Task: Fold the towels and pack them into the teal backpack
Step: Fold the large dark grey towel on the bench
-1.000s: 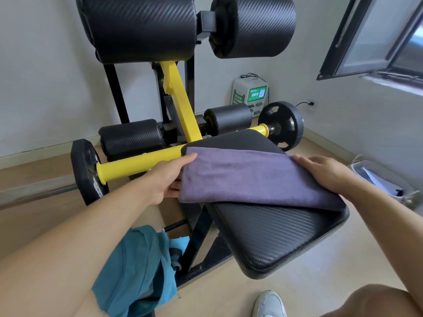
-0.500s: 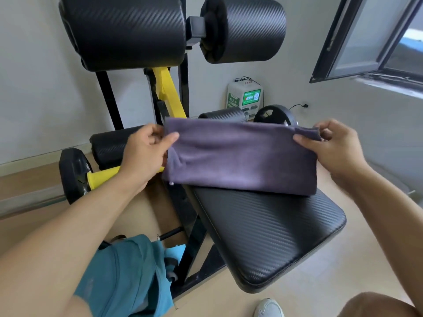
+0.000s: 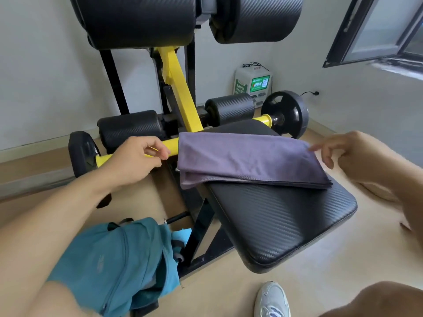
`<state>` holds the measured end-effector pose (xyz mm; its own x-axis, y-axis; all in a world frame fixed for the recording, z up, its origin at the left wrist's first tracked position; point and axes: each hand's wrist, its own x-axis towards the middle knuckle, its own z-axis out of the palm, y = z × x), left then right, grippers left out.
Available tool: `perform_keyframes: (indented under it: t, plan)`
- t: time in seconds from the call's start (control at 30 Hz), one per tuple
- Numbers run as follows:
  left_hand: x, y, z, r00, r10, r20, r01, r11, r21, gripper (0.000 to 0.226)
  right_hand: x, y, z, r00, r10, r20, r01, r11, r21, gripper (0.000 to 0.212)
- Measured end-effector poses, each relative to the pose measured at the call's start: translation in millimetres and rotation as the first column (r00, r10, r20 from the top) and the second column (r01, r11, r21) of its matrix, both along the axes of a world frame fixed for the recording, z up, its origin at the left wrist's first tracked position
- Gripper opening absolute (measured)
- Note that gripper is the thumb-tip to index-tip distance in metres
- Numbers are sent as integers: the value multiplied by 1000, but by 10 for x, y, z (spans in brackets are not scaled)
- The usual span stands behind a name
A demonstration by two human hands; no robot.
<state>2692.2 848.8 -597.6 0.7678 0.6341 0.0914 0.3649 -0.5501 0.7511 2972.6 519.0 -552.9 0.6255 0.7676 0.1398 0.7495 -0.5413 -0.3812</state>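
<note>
A folded purple towel (image 3: 247, 161) lies on the far end of the black bench pad (image 3: 281, 220). The left hand (image 3: 135, 161) hovers just left of the pad, fingers loosely curled on nothing, and the right hand (image 3: 350, 156) hovers just right, fingers loose and apart. The teal backpack (image 3: 119, 264) sits below-left of the pad.

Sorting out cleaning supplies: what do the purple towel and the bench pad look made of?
Purple towel: soft matte cloth, likely microfibre; it drapes, with a stitched hem along its near edge. Bench pad: padded, black carbon-weave-patterned cover, probably vinyl, given its slight sheen.

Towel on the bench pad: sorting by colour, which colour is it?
Greyish purple towel, head view.
</note>
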Motion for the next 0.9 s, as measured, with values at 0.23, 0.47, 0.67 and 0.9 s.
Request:
perform_keyframes:
  t: [0.23, 0.47, 0.67, 0.9]
  plan:
    - [105, -316, -37, 994, 34, -100, -75, 891, -448, 35, -481, 462, -38, 993, 114, -1, -113, 979, 172, 19]
    - [204, -347, -128, 999, 0, -33, -20, 774, -633, 22, -896, 941, -216, 910, 406, 80, -411, 910, 53, 31]
    - [224, -320, -139, 971, 142, 192, 7, 788, -615, 20, -909, 1039, -278, 913, 398, 93, -404, 912, 66, 20]
    - [215, -338, -173, 988, -11, 157, 86, 875, -477, 17, -885, 1041, -282, 919, 387, 71, -392, 917, 79, 13]
